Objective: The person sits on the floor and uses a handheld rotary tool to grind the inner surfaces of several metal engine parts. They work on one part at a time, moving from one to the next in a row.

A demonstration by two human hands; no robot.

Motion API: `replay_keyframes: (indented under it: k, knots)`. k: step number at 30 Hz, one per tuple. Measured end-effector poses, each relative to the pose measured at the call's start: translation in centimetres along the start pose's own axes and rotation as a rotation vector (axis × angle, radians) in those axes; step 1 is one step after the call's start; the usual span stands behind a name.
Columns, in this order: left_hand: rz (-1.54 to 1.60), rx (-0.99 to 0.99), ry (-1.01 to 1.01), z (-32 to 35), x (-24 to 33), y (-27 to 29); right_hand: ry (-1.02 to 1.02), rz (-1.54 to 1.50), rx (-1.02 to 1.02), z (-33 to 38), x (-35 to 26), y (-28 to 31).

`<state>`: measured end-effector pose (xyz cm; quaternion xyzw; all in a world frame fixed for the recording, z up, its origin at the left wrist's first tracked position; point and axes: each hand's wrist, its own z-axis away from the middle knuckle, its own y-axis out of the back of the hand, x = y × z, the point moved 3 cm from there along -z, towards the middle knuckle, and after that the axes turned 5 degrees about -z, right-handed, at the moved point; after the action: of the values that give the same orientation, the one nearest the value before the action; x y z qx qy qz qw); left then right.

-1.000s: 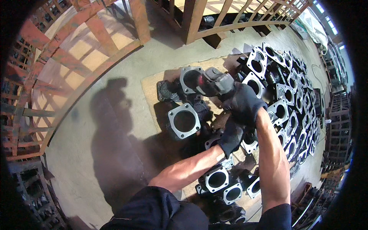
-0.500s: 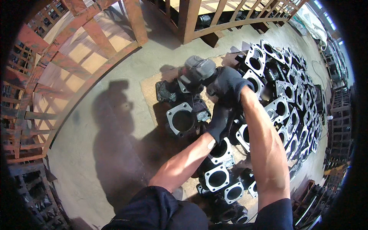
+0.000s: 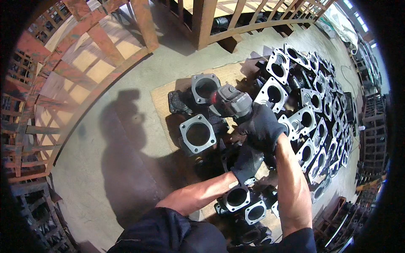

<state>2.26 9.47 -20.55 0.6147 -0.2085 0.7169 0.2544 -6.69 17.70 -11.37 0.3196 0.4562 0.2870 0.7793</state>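
A dark angle grinder [image 3: 237, 102] is in my gloved right hand [image 3: 262, 128], its head pointing to the far left. Close below, my gloved left hand [image 3: 249, 160] is closed at the tool's rear body; its fingers are mostly hidden. Left of the grinder head, a metal casting [image 3: 216, 82] shows a square flange with a round bore. Nearer to me lies a second square-flanged casting [image 3: 209, 143], with a pale, bare metal face. The grinder's disc is too blurred to make out, and I cannot tell whether it touches a casting.
Many flanged castings [image 3: 306, 152] are crowded together on the right. More castings [image 3: 255, 212] lie near my body. Beneath them is a corrugated tan cardboard sheet [image 3: 162, 101] on the concrete floor [image 3: 84, 189]. Rusty metal crates [image 3: 105, 42] stand at the left and far side.
Both hands and the grinder have moved nearer to me and slightly right. The far square-flanged casting, mostly covered by the grinder before, now shows. My view has shifted slightly.
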Motion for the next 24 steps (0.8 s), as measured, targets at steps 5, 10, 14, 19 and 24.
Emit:
replay_keyframes:
  k: [5,10,14,19,24]
  knots:
    - [0.423,0.159,0.006,-2.6,-1.2,-0.4,-0.019,-0.079,0.024,-2.0,-0.4,-0.3]
    - [0.494,0.064,0.088,-7.2,-0.7,3.5,0.320,0.479,-0.143,-7.2,-4.2,0.4]
    - [0.649,0.060,0.101,-7.1,-0.8,3.1,0.397,0.444,-0.127,-9.4,-0.2,-0.5]
    - [0.028,0.075,-0.135,-3.0,0.7,1.8,0.017,-0.095,-0.040,-2.7,-0.4,0.2]
    - [-0.207,-0.087,-0.028,2.5,-1.3,-0.8,0.034,-0.049,0.006,2.2,-0.4,-1.1]
